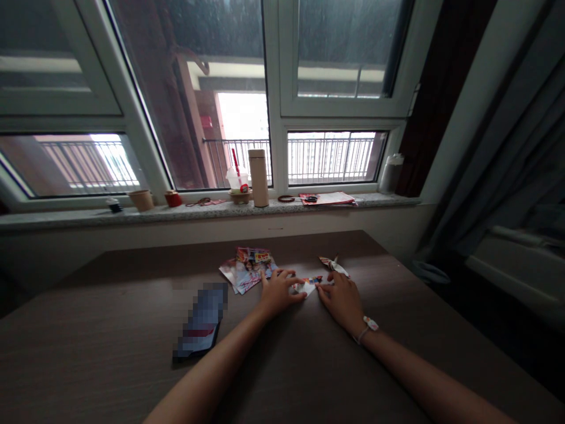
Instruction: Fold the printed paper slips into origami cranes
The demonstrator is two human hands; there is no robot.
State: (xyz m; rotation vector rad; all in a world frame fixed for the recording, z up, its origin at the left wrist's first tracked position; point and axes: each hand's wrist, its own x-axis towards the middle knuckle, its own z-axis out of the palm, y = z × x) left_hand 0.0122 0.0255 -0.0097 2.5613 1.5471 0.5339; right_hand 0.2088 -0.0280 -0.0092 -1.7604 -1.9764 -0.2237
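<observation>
A small piece of folded printed paper (pixel 311 287), white with coloured patches, lies on the table between my hands. My left hand (pixel 279 292) grips its left side with thumb and forefinger, the other fingers curved above the table. At the paper's right corner, the fingertips of my right hand (pixel 342 298) are pressed together on the edge. Just beyond the right hand rests a folded paper crane (pixel 334 265) with pointed tips. Several printed paper sheets (pixel 251 272) lie in a loose pile past my left fingers.
A phone (pixel 200 324), blurred in the picture, lies left of my left forearm on the brown table (pixel 110 330). Along the windowsill stand a beige flask (pixel 258 179), a lidded cup with a red straw (pixel 238 179), a paper cup (pixel 141 201), scissors (pixel 310 199) on papers, and a bottle (pixel 391 174).
</observation>
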